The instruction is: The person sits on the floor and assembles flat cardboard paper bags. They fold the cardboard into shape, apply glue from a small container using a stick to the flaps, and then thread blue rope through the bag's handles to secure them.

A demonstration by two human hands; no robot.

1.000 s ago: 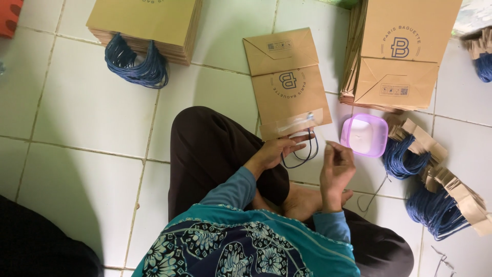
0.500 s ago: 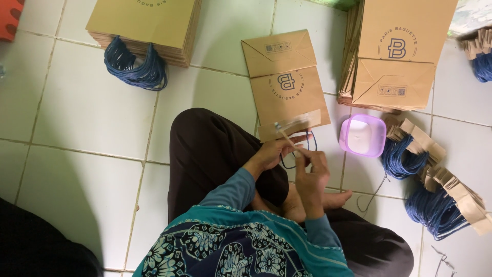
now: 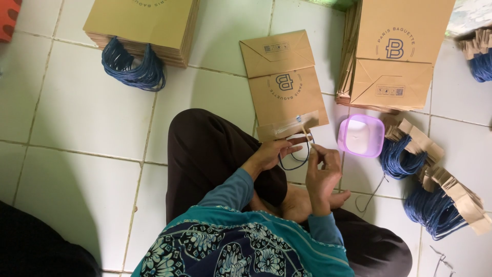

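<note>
A flat brown paper bag (image 3: pixel 284 82) lies on the tiled floor in front of my crossed legs. My left hand (image 3: pixel 270 155) rests at the bag's near edge, its fingers pinching a blue cord handle (image 3: pixel 294 166) that loops below the edge. My right hand (image 3: pixel 323 172) holds a thin stick (image 3: pixel 306 135) upright, with its tip touching the bag's near edge. A purple tub (image 3: pixel 376 134) with white paste inside sits just right of the bag.
Stacks of brown bags lie at the back left (image 3: pixel 143 20) and back right (image 3: pixel 397 51). Bundles of blue cord handles with paper strips lie at the right (image 3: pixel 435 200), and another bundle (image 3: pixel 130 69) hangs off the left stack. Something dark (image 3: pixel 31 246) sits bottom left.
My right hand has moved left from the purple tub to the bag's near edge, bringing the stick with it. My left hand stays at the bag's edge.
</note>
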